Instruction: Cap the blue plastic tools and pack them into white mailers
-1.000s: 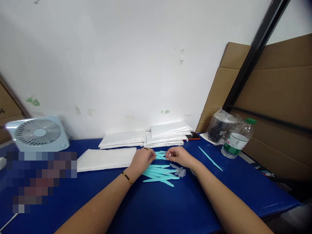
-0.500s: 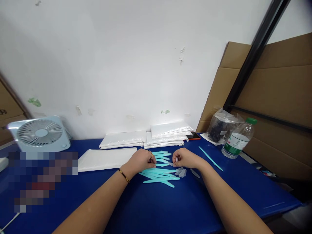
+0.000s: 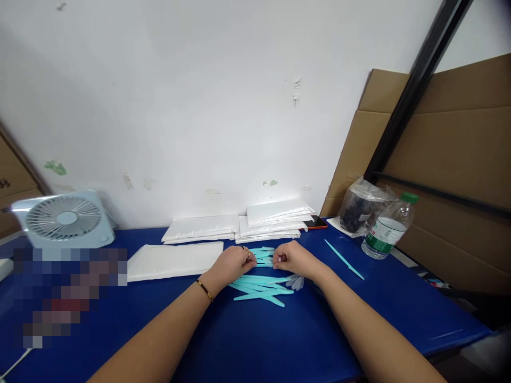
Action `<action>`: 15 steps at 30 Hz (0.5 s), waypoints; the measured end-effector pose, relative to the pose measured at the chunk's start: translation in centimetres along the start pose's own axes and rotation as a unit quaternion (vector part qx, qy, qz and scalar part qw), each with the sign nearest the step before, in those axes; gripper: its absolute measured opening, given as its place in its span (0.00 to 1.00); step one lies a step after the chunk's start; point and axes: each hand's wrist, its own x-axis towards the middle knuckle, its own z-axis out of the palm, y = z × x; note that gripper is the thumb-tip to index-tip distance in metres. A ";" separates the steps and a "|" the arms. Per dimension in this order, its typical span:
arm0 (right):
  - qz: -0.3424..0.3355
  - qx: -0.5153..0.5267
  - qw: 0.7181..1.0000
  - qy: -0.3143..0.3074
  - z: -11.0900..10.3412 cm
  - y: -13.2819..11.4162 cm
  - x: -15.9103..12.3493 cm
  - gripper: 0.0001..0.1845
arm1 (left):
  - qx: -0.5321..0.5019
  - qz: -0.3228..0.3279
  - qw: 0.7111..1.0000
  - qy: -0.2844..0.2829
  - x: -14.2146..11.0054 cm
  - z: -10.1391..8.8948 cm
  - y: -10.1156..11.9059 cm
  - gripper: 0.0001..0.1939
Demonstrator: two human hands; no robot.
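Observation:
Turquoise eyebrow razors (image 3: 261,292) lie in a loose fan on the blue table, with more of them behind, between my two hands. My left hand (image 3: 235,263) is closed in a pinch on the handle of one eyebrow razor (image 3: 263,265), mostly hidden among the others. Facing it, my right hand (image 3: 290,258) is also pinched, at that razor's blade end, on a small translucent blade cap that the fingers largely hide. Several translucent caps (image 3: 295,282) lie just in front of the right hand. One razor (image 3: 344,259) rests alone to the right.
White packets (image 3: 275,213) are stacked by the wall, and a flat white pack (image 3: 171,259) lies left of my left hand. A phone (image 3: 317,222), a bagged dark item (image 3: 355,210) and a water bottle (image 3: 387,231) stand at right. A fan (image 3: 66,218) is at left.
My right hand has moved left, closer to my left hand, over the end of the razor. Its wrist now covers most of the loose cap at the right. The left hand stays put.

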 end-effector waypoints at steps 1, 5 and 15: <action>0.000 0.002 1.000 0.002 -0.3 0.1 -0.1 0.05 | 0.000 -0.010 1.000 0.008 0.0 0.0 0.1 0.10; 0.039 0.023 0.999 0.008 -3.1 1.7 -1.6 0.08 | -0.034 -0.045 0.998 0.025 -0.1 -0.6 0.5 0.08; 0.097 0.006 0.990 -0.101 -4.6 4.7 -2.8 0.09 | -0.144 -0.008 0.983 -0.112 -0.3 -1.1 1.1 0.07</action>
